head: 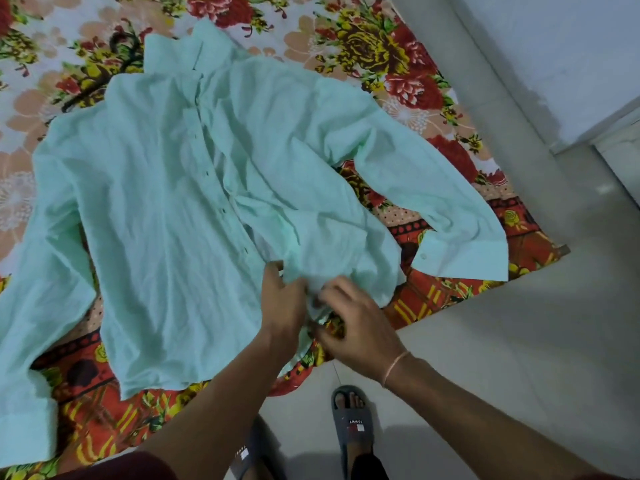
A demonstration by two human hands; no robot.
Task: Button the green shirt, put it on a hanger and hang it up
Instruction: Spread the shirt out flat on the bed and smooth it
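The green shirt point(166, 209) lies spread front-up on the floral bedsheet point(363, 43), collar at the far end, both sleeves extended outward, placket running toward the near edge. The left hand point(282, 299) pinches the fabric of the lower placket between thumb and fingers; the right hand point(356, 323), a thread band point(394, 368) at its wrist, has its fingers curled closed on the bunched hem just beside it. Two slippered feet stand on the floor point(502, 341) below.

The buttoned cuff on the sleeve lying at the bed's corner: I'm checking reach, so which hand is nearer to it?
Right. The right hand works at the pale green shirt's hem, with the buttoned cuff up and to its right. The left hand is beside it, further left.
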